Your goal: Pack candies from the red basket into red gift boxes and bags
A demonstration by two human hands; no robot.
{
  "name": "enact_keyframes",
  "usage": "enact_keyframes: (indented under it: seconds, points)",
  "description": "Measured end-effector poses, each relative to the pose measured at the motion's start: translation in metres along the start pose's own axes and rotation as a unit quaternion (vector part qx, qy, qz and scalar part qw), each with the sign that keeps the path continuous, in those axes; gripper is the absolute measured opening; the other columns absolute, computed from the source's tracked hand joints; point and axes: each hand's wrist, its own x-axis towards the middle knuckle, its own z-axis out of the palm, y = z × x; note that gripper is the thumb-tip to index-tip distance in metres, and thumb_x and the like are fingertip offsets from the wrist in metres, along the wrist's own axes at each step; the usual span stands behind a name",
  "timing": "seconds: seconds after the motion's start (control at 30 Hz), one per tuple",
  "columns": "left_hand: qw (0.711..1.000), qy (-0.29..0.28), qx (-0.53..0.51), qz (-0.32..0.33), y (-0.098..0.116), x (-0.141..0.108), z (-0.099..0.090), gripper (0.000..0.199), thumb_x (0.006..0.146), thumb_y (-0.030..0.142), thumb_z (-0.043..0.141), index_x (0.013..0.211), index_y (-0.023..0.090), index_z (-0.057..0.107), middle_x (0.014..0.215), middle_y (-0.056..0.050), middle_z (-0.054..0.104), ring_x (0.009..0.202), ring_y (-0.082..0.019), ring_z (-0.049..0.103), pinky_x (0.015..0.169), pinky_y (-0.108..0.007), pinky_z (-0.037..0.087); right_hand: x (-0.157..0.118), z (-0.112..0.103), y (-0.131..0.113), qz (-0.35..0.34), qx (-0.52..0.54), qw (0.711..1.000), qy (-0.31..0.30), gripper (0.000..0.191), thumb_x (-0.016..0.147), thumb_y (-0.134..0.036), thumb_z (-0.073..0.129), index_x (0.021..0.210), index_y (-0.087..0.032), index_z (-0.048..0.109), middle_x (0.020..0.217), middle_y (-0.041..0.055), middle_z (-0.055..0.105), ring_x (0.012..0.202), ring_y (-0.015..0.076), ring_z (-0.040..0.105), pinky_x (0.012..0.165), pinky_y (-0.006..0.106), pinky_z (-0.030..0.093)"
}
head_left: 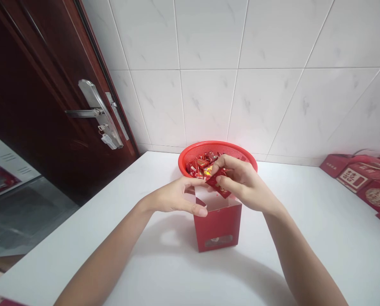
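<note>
Centre of frame, the open red box [218, 227] stands upright on the white table [164, 272]; the left hand [180, 197] grips its rim. Above the opening, the right hand [241, 182] pinches a red packet [219, 182]. Just behind: a red basket [185, 158] of wrapped pieces [200, 165].

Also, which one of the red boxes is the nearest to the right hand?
The open-topped red box, standing in front of the red basket, with the left hand at its rim; the other red boxes sit apart, at far right.
</note>
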Motion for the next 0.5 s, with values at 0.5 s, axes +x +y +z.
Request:
enact_keyframes:
  seconds: [0.5]
  points:
    - [1.000, 0.000, -0.010, 0.000, 0.001, 0.001, -0.001, 0.065, 0.073, 0.030, 0.086, 0.134, 0.028, 0.066, 0.145, -0.006, 0.060, 0.134, -0.030, 0.054, 0.111, -0.042, 0.044, -0.009, -0.021, -0.012, -0.007, -0.197, 0.973, -0.117, 0.014, 0.096, -0.019, 0.057, 0.099, -0.020, 0.070, 0.092, 0.0029, 0.075, 0.083, 0.0170, 0.069, 0.070, 0.027, 0.054]
